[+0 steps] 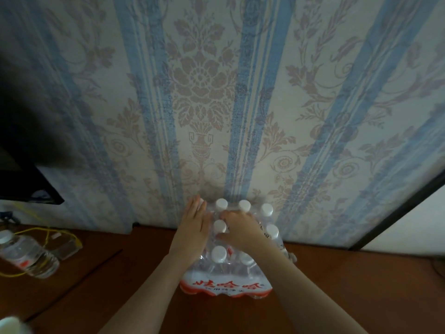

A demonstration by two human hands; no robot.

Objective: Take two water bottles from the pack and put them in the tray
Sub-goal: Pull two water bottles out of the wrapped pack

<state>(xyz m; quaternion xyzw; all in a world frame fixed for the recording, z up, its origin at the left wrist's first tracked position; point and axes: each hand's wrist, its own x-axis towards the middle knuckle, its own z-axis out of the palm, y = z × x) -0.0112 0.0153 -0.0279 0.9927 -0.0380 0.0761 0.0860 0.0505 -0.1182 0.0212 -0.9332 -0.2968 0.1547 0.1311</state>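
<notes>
A shrink-wrapped pack of water bottles (226,283) with white caps and a red printed band stands on the wooden desk against the wall. My left hand (192,230) lies flat on the pack's left side, fingers stretched toward the wall and holding nothing. My right hand (240,230) rests on top of the pack, with thumb and fingers curled around the neck of a water bottle (220,226) in the second row. A clear plastic tray (66,248) sits at the far left of the desk. Beside it is a loose water bottle (26,257), seen tilted and blurred.
A yellow cable (43,231) loops over the desk around the tray. A black screen (26,186) hangs at the left. The patterned wall rises right behind the pack. Brown desk surface (337,285) extends to the right, and a white rounded object (9,325) shows at the bottom left.
</notes>
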